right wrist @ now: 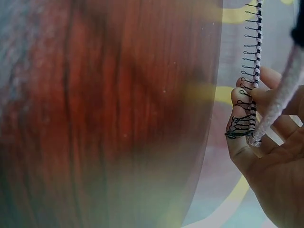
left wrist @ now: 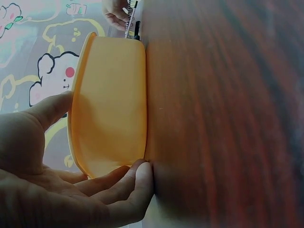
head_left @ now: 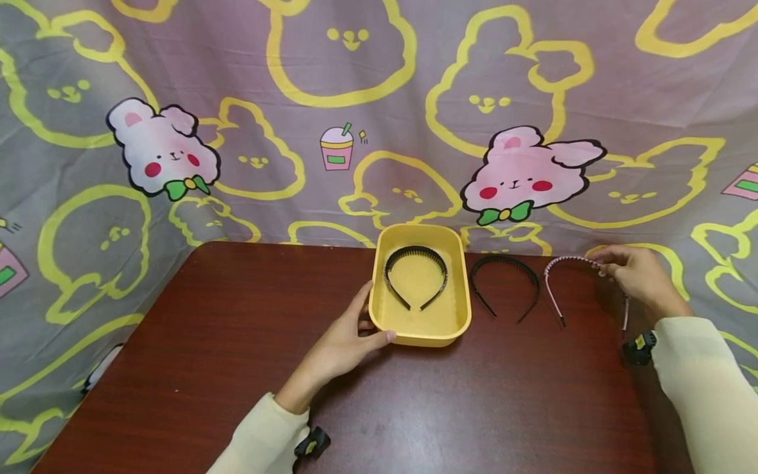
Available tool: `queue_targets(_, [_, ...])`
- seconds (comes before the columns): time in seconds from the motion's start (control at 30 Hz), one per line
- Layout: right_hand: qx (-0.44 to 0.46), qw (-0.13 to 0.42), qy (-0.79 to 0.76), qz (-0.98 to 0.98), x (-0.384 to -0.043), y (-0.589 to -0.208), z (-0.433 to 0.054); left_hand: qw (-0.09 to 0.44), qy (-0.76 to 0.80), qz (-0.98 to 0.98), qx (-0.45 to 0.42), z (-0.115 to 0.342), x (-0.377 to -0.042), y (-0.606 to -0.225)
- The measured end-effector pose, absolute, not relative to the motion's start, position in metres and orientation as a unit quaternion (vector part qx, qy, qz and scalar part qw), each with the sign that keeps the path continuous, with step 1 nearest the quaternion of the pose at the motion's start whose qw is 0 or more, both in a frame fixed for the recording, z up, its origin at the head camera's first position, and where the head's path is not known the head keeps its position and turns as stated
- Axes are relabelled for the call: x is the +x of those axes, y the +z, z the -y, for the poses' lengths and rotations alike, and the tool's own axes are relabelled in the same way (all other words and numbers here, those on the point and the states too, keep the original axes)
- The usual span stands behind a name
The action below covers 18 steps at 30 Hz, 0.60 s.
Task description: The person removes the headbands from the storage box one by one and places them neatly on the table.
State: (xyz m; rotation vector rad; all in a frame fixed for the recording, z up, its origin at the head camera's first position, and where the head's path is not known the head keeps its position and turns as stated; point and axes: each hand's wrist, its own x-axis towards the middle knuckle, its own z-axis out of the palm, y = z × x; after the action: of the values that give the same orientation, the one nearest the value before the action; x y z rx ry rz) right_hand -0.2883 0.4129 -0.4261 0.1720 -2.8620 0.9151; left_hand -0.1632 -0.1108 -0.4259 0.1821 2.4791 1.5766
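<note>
My left hand (head_left: 339,347) holds the near left corner of a yellow plastic box (head_left: 428,341), thumb on the rim and fingers along the side. In the left wrist view the box's base lies against the tabletop. Inside the box is a black toothed headband (head_left: 416,251), ends toward me. A second black headband (head_left: 505,259) lies just right of the box. Farther right, my right hand (head_left: 642,280) pinches a pink wrapped headband (head_left: 553,295) at its upper right curve. Dark wire loops along its inner side show in the right wrist view, among the fingers.
The dark red wooden table (head_left: 249,342) ends near the right hand and at the back. Behind it hangs a grey-pink curtain (head_left: 367,118) with yellow outlines and rabbit faces, close to the box's far side. Black wrist cameras sit at both sleeves.
</note>
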Motion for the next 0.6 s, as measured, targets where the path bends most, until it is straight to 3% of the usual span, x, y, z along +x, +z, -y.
queue_targets(0.6, [0.043, 0.023, 0.307, 0.951, -0.2934, -0.4347, -0.4161, 0.104, 0.540, -0.833, 0.061, 0.1109, -0.1628, -0.4251])
